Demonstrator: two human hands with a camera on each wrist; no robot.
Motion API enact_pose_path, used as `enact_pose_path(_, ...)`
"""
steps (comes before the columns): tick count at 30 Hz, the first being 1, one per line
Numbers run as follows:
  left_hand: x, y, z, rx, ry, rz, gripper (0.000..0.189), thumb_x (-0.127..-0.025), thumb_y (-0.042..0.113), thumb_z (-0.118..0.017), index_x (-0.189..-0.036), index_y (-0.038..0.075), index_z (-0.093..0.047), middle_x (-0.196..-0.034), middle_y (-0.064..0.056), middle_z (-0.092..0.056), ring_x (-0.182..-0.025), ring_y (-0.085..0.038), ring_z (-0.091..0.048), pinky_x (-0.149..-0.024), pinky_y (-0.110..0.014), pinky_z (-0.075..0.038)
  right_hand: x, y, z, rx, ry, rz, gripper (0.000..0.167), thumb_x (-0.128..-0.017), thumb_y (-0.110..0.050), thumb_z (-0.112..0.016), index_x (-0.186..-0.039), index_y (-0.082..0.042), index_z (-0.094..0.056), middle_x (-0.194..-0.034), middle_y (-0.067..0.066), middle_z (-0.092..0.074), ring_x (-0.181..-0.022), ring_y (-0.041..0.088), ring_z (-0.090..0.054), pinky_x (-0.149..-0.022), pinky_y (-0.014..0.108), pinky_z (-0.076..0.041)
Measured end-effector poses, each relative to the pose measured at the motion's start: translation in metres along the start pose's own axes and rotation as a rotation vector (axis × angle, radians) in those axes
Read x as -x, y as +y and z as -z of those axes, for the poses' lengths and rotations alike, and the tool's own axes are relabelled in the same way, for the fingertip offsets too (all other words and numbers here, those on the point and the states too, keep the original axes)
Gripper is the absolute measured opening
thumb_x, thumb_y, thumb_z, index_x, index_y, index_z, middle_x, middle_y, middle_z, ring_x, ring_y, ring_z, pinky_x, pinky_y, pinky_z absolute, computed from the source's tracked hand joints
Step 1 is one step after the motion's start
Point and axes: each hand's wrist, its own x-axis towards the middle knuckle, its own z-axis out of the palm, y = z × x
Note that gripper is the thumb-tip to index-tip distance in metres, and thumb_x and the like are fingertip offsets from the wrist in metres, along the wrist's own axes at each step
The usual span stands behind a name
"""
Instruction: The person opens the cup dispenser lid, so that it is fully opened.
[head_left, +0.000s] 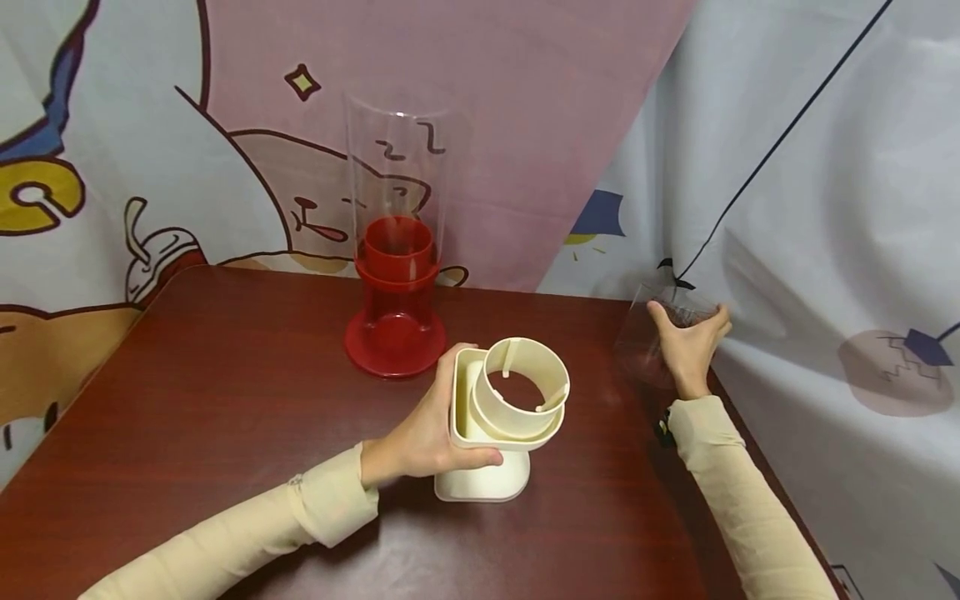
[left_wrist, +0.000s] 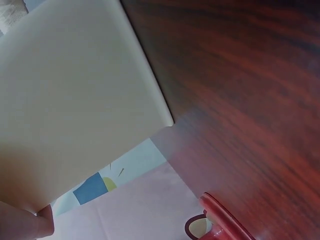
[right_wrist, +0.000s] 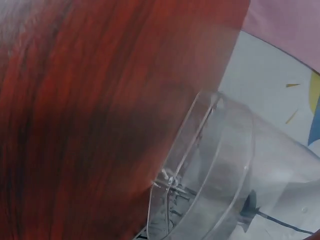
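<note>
My left hand (head_left: 427, 433) grips the side of a cream plastic dispenser base (head_left: 483, 479), thumb along its near side. A round open collar tops this piece. Its smooth wall (left_wrist: 85, 90) fills much of the left wrist view. At the table's right edge, my right hand (head_left: 688, 343) holds a clear plastic container (head_left: 636, 337) from above, thumb and fingers spread across its rim. In the right wrist view the container (right_wrist: 232, 150) shows a ridged transparent wall and fine detail at its base.
A red stand (head_left: 395, 343) carrying a tall clear tube (head_left: 397, 158) is at the back of the brown table (head_left: 247, 375). Patterned cloth (head_left: 525, 125) hangs behind the table and along its right side. A small dark object (head_left: 664, 427) lies by the right wrist.
</note>
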Motion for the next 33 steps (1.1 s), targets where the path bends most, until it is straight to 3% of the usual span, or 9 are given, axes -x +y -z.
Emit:
enact_pose_path(18,0.0,0.0,0.002,-0.003,-0.012,0.014,0.113,-0.062,0.016,-0.092,-0.147,0.01,-0.018,-0.136,-0.012,-0.044,-0.122,-0.022,-0.05,-0.106,-0.028,-0.04,0.013,0.012,0.004,-0.043,-0.045,0.021,0.112,-0.078,-0.048,-0.081,-0.154,-0.008,-0.008,-0.156,0.016,-0.015,-0.149,0.026,-0.017,-0.123,0.034,-0.015)
enact_pose_path(25,0.0,-0.002,0.001,0.008,-0.018,0.019,0.113,-0.063,0.017,-0.092,-0.147,0.011,-0.017,-0.135,-0.014,-0.045,-0.121,-0.021,-0.051,-0.107,-0.028,-0.04,0.021,0.019,-0.001,-0.065,-0.096,-0.024,0.116,-0.079,-0.045,-0.081,-0.156,-0.008,-0.002,-0.159,0.015,-0.009,-0.151,0.023,-0.011,-0.124,0.032,-0.012)
enact_pose_path(29,0.0,-0.002,0.001,0.01,-0.015,0.024,0.114,-0.063,0.016,-0.092,-0.148,0.012,-0.017,-0.135,-0.017,-0.045,-0.121,-0.021,-0.051,-0.107,-0.028,-0.04,0.023,0.02,-0.001,-0.033,-0.108,-0.048,0.119,-0.079,-0.052,-0.078,-0.158,-0.011,0.002,-0.162,0.014,-0.004,-0.153,0.025,-0.008,-0.125,0.037,-0.011)
enact_pose_path(31,0.0,-0.001,0.001,0.015,-0.018,0.03,0.114,-0.063,0.016,-0.092,-0.148,0.012,-0.017,-0.135,-0.016,-0.045,-0.121,-0.021,-0.051,-0.107,-0.028,-0.041,0.028,0.013,0.003,-0.011,-0.071,-0.045,0.118,-0.08,-0.057,-0.075,-0.159,-0.015,0.003,-0.164,0.01,-0.003,-0.153,0.025,-0.007,-0.125,0.038,-0.011)
enact_pose_path(33,0.001,0.0,0.002,0.015,-0.026,0.033,0.114,-0.063,0.016,-0.092,-0.148,0.012,-0.016,-0.135,-0.014,-0.046,-0.12,-0.02,-0.052,-0.106,-0.028,-0.042,0.039,-0.001,0.009,-0.032,0.004,0.013,0.109,-0.082,-0.057,-0.072,-0.159,-0.017,-0.005,-0.164,0.008,-0.008,-0.153,0.021,-0.011,-0.124,0.035,-0.012)
